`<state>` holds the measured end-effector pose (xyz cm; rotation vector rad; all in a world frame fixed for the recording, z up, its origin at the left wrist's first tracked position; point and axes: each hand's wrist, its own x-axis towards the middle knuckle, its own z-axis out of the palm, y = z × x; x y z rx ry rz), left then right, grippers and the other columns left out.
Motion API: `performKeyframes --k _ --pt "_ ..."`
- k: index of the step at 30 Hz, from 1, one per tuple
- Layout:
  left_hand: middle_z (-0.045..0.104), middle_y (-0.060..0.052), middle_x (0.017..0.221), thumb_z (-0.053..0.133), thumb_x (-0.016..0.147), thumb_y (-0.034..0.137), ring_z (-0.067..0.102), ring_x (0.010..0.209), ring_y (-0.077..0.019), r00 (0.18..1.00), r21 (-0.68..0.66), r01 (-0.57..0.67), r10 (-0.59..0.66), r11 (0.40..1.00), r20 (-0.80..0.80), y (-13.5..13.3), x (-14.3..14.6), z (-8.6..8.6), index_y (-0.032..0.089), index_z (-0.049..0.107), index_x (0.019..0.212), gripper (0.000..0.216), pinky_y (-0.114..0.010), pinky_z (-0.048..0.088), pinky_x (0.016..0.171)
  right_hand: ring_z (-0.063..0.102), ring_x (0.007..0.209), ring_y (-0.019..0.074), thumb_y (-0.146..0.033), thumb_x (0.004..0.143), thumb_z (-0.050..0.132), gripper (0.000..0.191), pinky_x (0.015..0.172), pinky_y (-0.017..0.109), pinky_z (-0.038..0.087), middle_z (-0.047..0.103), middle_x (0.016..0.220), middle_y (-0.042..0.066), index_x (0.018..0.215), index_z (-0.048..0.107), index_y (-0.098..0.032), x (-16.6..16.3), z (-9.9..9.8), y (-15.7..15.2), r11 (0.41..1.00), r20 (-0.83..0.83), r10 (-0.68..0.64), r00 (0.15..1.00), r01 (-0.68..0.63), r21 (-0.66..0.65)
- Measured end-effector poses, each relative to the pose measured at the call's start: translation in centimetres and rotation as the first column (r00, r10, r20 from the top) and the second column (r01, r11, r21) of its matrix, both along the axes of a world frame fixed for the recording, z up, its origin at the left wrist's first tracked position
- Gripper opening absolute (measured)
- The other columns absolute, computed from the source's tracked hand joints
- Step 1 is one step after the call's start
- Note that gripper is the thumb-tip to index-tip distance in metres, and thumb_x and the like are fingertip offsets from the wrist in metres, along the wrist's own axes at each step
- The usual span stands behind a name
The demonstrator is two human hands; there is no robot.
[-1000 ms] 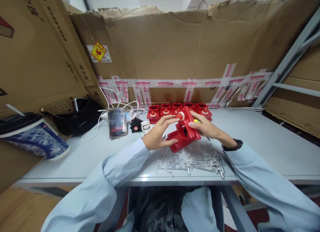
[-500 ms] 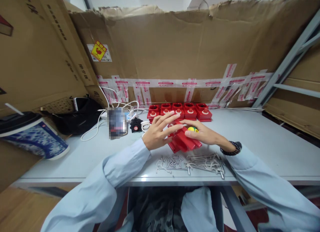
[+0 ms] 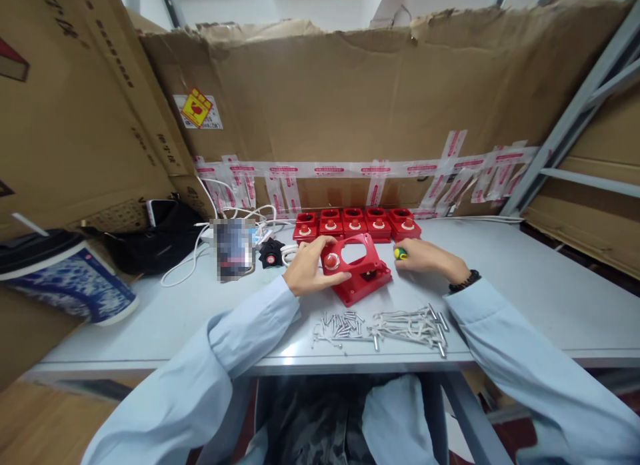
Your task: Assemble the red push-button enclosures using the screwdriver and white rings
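My left hand (image 3: 307, 270) grips the left side of a red plastic cover (image 3: 371, 257), which has a large opening and a round red knob with a white ring. The cover is tilted over a red base (image 3: 354, 295) on the table, with a gap between them at the right. My right hand (image 3: 425, 259) is closed around a screwdriver (image 3: 401, 253). Only part of its yellow and green handle shows; the shaft is hidden. Nearer the table edge lie a pile of small screws (image 3: 345, 323) and several metal rods with white cords (image 3: 407, 328).
Several red boxes (image 3: 354, 226) stand in a row against the cardboard wall (image 3: 320, 98). To the left are a black knob (image 3: 271, 253), a blurred phone (image 3: 233, 248), white cables (image 3: 193, 268), a black bag (image 3: 145, 248) and a large blue-white cup (image 3: 75, 285).
My right hand has moved right, away from the red parts, with the screwdriver. The red parts have been turned, and the cover now stands apart from the base, held by my left hand.
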<state>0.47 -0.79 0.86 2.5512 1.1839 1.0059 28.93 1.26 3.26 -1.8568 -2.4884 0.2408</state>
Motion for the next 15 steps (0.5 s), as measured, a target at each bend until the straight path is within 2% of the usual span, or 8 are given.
performKeyframes --k 4,7,11,15 --pt "0.061 -0.010 0.115 0.068 0.070 0.052 0.059 0.103 -0.0272 0.999 -0.053 -0.013 0.015 0.999 0.041 0.1 0.0 -0.2 0.019 0.046 0.114 0.059 -0.044 0.041 0.090 0.061 0.070 0.0206 -0.031 0.070 0.058 0.023 0.057 0.027 0.041 0.067 0.086 0.010 0.088 0.057 -0.017 0.5 -1.3 0.4 0.989 0.041 0.011 0.999 -0.005 -0.146" --pt "0.062 -0.010 0.114 0.068 0.070 0.054 0.060 0.100 -0.0267 0.998 -0.079 -0.018 0.022 0.997 0.053 0.1 0.0 -0.2 0.019 0.046 0.114 0.059 -0.044 0.043 0.089 0.062 0.077 0.0245 -0.031 0.073 0.056 0.031 0.061 0.030 0.043 0.066 0.093 0.014 0.099 0.053 -0.014 0.5 -1.8 0.5 0.987 0.058 0.003 0.998 0.006 -0.162" --pt "0.062 -0.010 0.114 0.068 0.070 0.054 0.060 0.101 -0.0278 0.999 -0.078 -0.045 0.046 0.996 0.010 0.1 -0.1 -0.2 0.019 0.048 0.113 0.059 -0.046 0.041 0.091 0.063 0.085 0.0244 -0.030 0.073 0.057 0.037 0.070 0.031 0.046 0.065 0.099 0.013 0.106 0.052 -0.016 0.3 -1.9 0.8 0.983 0.019 0.045 0.999 -0.041 -0.179" --pt "0.064 -0.009 0.113 0.068 0.069 0.055 0.061 0.100 -0.0270 0.999 -0.128 -0.037 0.037 0.991 0.003 0.0 0.0 -0.4 0.019 0.050 0.111 0.058 -0.045 0.043 0.091 0.061 0.100 0.0250 -0.032 0.071 0.063 0.064 0.084 0.032 0.047 0.061 0.117 0.014 0.128 0.042 -0.015 0.3 -1.0 0.2 0.981 -0.054 0.093 0.994 -0.100 -0.166"
